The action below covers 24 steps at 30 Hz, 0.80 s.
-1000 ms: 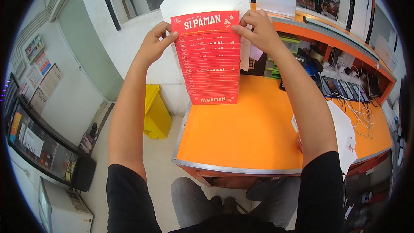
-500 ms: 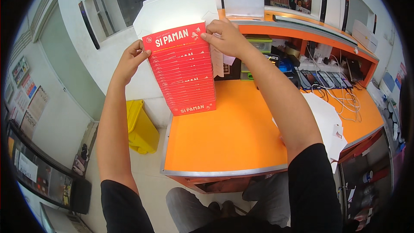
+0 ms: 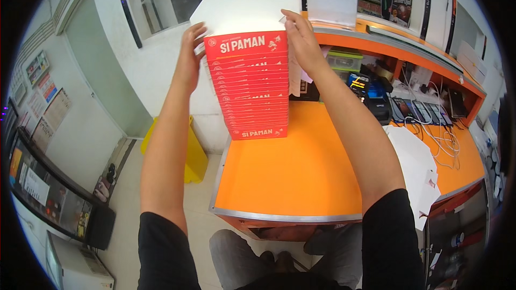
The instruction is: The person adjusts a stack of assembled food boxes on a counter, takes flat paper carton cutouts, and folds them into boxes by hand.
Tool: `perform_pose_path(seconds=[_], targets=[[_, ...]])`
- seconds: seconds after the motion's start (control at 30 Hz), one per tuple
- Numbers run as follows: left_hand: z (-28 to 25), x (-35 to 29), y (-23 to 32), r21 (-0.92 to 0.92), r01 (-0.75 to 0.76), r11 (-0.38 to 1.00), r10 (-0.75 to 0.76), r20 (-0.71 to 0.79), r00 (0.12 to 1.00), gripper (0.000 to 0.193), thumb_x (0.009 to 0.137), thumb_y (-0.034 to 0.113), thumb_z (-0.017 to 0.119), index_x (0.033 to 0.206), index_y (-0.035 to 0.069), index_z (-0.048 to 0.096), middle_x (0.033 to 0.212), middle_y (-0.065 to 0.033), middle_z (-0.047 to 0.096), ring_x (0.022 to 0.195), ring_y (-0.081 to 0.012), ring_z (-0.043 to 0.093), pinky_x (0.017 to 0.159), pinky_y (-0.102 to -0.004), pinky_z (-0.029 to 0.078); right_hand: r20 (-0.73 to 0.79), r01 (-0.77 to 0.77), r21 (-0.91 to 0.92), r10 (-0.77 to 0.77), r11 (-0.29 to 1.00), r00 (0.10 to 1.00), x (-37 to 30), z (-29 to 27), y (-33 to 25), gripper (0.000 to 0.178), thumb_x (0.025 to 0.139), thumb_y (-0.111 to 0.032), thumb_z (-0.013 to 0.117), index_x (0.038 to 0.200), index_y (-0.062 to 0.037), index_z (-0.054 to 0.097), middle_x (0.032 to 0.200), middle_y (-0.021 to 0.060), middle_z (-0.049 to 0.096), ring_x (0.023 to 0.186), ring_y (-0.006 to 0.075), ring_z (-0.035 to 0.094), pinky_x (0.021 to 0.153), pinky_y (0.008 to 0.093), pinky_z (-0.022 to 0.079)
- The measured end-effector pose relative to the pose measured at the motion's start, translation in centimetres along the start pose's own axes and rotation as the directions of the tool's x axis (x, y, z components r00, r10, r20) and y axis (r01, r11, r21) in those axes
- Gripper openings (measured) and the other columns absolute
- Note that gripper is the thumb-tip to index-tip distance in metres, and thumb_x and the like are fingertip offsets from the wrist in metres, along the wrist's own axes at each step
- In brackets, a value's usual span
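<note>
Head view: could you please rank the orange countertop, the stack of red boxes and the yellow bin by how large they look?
1. orange countertop
2. stack of red boxes, nearer the camera, so unsure
3. yellow bin, partly hidden by the left forearm

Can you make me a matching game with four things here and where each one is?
Things:
1. box stack
2. yellow bin
3. white sheets
4. cables

Places:
A. on the floor, left of the counter
B. between the left hand and right hand
C. far right of the counter, by the phones
D. on the counter's right edge, beside the right arm

Pairs: 1-B, 2-A, 3-D, 4-C
</note>
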<state>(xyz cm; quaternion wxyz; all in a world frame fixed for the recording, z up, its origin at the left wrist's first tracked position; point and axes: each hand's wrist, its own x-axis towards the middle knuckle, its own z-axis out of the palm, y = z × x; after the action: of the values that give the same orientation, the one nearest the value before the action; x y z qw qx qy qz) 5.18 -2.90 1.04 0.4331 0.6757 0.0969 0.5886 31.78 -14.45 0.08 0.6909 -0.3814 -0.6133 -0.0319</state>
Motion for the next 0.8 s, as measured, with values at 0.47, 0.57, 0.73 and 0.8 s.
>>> perform_pose_path(seconds=[0.47, 0.57, 0.73, 0.8], targets=[[2.5, -1.0, -1.3, -0.008, 0.183, 0.983, -0.183, -0.064, 0.981, 0.051, 0.103, 0.049, 0.045, 0.129, 0.009, 0.062, 0.128, -0.0115, 0.065, 0.102, -0.0169, 0.071, 0.083, -0.0306, 0.059, -0.149, -0.065, -0.060, 0.055, 0.996, 0.987, -0.2, 4.0, 0.9, 0.041, 0.108, -0.036, 0.049, 0.112, 0.0016, 0.067, 0.115, 0.0209, 0.064, 0.111, 0.0356, 0.060, 0.102, 0.0431, 0.045], [2.5, -0.9, -1.4, 0.028, 0.204, 0.979, -0.203, -0.034, 0.979, 0.051, 0.106, 0.052, 0.037, 0.119, 0.011, 0.066, 0.161, -0.0126, 0.044, 0.117, -0.0194, 0.069, 0.088, -0.0315, 0.062, -0.157, -0.100, -0.069, 0.089, 0.993, 0.984, -0.5, 4.0, 1.1, 0.040, 0.106, -0.033, 0.051, 0.113, 0.0026, 0.066, 0.120, 0.0217, 0.063, 0.116, 0.0352, 0.059, 0.105, 0.0422, 0.043], [1.8, -0.4, -2.4, 0.065, 0.150, 0.987, -0.148, -0.034, 0.988, 0.047, 0.105, 0.050, 0.038, 0.119, 0.013, 0.065, 0.160, -0.0126, 0.046, 0.116, -0.0183, 0.069, 0.085, -0.0312, 0.062, -0.125, -0.155, 0.061, 0.162, 0.986, 0.979, -2.0, 3.9, 1.6, 0.038, 0.106, -0.030, 0.046, 0.116, 0.0012, 0.065, 0.134, 0.0189, 0.059, 0.124, 0.0302, 0.055, 0.110, 0.0389, 0.039], [2.1, -0.7, -2.3, 0.050, 0.136, 0.989, -0.135, -0.026, 0.991, 0.046, 0.105, 0.050, 0.039, 0.117, 0.014, 0.065, 0.160, -0.0130, 0.046, 0.116, -0.0182, 0.069, 0.085, -0.0310, 0.062, -0.093, -0.147, 0.058, 0.152, 0.987, 0.984, -2.2, 3.5, 1.8, 0.037, 0.108, -0.029, 0.042, 0.119, -0.0012, 0.063, 0.140, 0.0155, 0.057, 0.127, 0.0256, 0.054, 0.111, 0.0365, 0.038]])
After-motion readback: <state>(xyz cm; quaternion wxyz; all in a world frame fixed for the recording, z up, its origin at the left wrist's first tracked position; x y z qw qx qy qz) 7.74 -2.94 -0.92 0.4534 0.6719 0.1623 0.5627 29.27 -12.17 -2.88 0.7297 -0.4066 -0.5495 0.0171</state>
